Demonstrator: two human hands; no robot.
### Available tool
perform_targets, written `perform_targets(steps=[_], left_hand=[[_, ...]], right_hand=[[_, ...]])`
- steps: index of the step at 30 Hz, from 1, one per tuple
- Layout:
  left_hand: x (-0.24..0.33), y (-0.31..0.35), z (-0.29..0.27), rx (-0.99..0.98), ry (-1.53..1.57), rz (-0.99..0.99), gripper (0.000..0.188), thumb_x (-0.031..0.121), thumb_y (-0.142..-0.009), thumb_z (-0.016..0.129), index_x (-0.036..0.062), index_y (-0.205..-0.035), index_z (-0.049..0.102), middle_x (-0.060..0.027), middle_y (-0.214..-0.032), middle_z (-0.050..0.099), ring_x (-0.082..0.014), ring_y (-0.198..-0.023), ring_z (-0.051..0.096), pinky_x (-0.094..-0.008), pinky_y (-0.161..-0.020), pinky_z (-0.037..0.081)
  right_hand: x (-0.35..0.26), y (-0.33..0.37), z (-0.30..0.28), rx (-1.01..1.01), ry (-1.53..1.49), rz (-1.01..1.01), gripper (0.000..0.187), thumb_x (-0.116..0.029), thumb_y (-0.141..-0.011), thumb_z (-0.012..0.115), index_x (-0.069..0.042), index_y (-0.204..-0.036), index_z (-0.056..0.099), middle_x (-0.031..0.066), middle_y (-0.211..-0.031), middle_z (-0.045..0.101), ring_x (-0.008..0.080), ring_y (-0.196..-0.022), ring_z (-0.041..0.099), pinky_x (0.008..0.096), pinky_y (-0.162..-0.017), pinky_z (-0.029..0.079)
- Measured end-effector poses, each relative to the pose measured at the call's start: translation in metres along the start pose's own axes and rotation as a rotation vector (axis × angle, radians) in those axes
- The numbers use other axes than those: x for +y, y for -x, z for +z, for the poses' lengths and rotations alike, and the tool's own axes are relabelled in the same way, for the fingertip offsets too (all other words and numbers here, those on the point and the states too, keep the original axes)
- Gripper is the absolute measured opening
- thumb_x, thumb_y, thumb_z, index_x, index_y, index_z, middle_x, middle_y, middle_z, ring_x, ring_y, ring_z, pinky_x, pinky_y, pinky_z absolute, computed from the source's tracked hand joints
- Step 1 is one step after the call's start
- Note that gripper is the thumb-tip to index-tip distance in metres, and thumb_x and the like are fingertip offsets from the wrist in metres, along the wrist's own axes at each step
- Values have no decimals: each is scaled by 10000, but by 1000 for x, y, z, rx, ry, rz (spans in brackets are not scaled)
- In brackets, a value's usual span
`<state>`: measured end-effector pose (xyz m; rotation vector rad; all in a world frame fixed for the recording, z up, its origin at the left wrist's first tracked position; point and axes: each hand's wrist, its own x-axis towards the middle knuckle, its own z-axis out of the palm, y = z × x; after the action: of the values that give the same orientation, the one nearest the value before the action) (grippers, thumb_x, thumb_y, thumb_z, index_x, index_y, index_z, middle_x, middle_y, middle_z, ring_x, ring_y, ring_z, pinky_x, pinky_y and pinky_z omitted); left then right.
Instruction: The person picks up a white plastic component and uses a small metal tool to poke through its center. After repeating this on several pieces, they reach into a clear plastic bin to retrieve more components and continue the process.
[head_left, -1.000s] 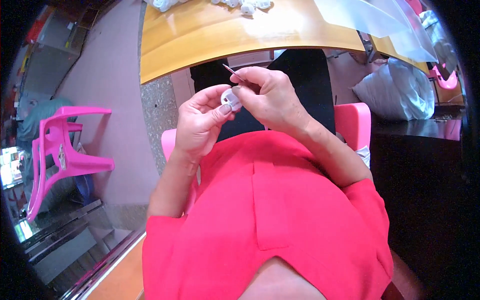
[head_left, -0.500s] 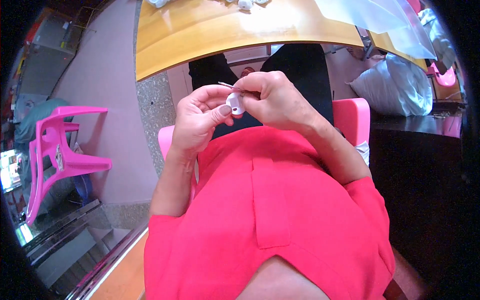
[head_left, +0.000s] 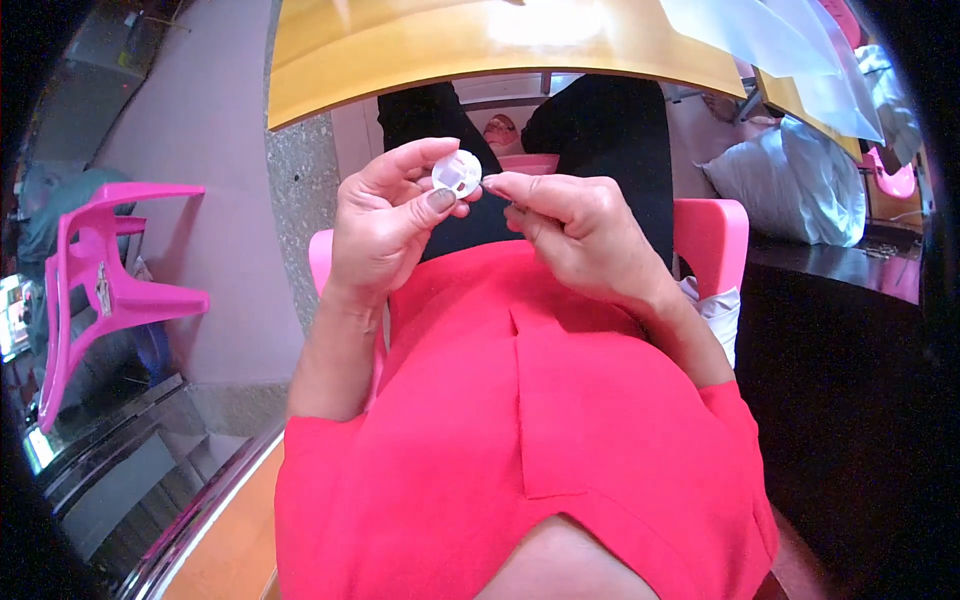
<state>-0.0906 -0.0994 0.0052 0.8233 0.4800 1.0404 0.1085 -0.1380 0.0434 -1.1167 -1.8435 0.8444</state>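
Observation:
My left hand [head_left: 385,225] pinches a small round white plastic piece [head_left: 449,178] between thumb and fingers. The piece has a raised block and a small dark slot on its face, which is turned up. Just to its right, my right hand [head_left: 590,230] is closed, thumb against forefinger. A short bit of a thin metal tool [head_left: 487,183] shows at those fingertips, close by the disc's edge; whether it touches I cannot tell. Most of the tool is hidden in the fingers, so its exact kind cannot be made out. Both hands are above my lap.
A yellow wooden table [head_left: 400,60] stands ahead, with a translucent plastic sheet [head_left: 770,40] over its right part. A pink plastic stool [head_left: 115,280] lies tipped at the left. At the right are a stuffed white sack [head_left: 790,180] and a dark surface [head_left: 830,340].
My right hand has moved right and down, away from the white piece, drawing the thin tool from across it. My left hand has lifted slightly, and more of the disc's face shows.

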Motion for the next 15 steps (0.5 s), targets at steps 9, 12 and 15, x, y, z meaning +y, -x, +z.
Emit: perform_targets(steps=[9, 12, 15], left_hand=[[1, 3, -1, -14, -36, 43, 382, -51, -813, 645, -37, -1185, 561, -161, -1046, 646, -210, -904, 651, -311, -815, 552], [0, 3, 0, -22, -85, 70, 380, -51, -815, 643, -37, -1185, 561, -161, -1044, 648, -209, -898, 653, -313, -810, 554], [-2, 3, -2, -21, -72, 52, 380, -51, -814, 645, -37, -1185, 561, -161, -1043, 648, -210, -901, 652, -315, -810, 554]], right_hand=[[6, -2, 7, 6, 139, -71, 208, -25, -816, 593, -26, -1021, 626, 167, -710, 591, 326, -628, 611, 395, -535, 487], [8, -1, 7, 0, 177, -84, 213, -25, -815, 589, -21, -1025, 618, 167, -701, 583, 327, -616, 607, 400, -523, 482], [8, -1, 7, 3, 191, -96, 214, -22, -811, 589, -14, -1023, 614, 166, -689, 575, 325, -602, 600, 398, -513, 477]])
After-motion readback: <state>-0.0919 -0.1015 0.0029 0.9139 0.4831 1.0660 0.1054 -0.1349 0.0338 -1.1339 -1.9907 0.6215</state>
